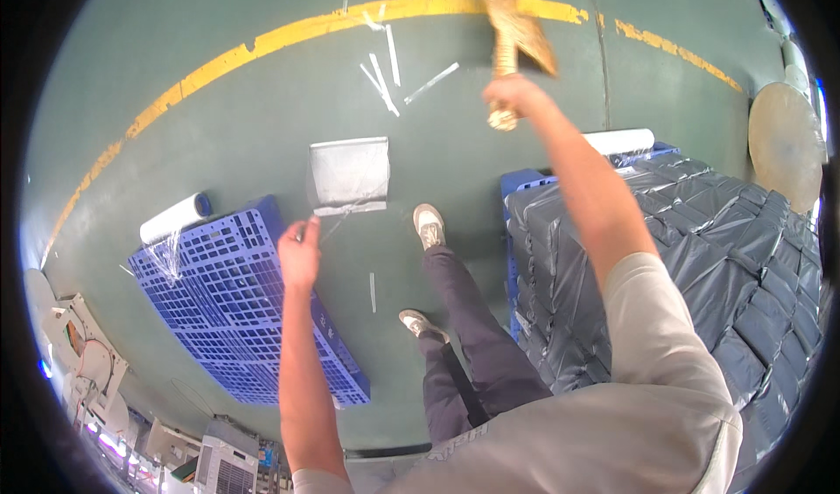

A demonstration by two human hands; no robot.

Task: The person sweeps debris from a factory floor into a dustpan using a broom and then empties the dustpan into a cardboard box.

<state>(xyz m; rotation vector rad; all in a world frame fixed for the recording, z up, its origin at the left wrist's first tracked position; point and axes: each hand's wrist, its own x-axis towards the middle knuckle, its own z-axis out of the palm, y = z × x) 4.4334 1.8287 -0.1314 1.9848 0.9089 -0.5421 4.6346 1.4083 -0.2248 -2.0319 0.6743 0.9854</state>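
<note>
My right hand (pixel 518 96) is closed round the taped handle of a yellow straw broom (pixel 516 32), which is blurred and held out ahead at the upper right. Its bristle end reaches over the yellow floor line. On the left, my left hand (pixel 300 251) is closed round a thin handle, little of which shows. From there a thin rod runs to the near edge of a pale grey dustpan (pixel 350 172) just ahead of it. Several white strips (pixel 382 83) lie scattered on the green floor between the dustpan and the broom.
A blue plastic pallet (pixel 236 306) lies to the left, with a roll of clear film (pixel 173 219) at its far end. To the right, a large stack wrapped in black film (pixel 665 266) stands on another blue pallet, beside a white roll (pixel 621 141). One more strip (pixel 373 293) lies near my feet.
</note>
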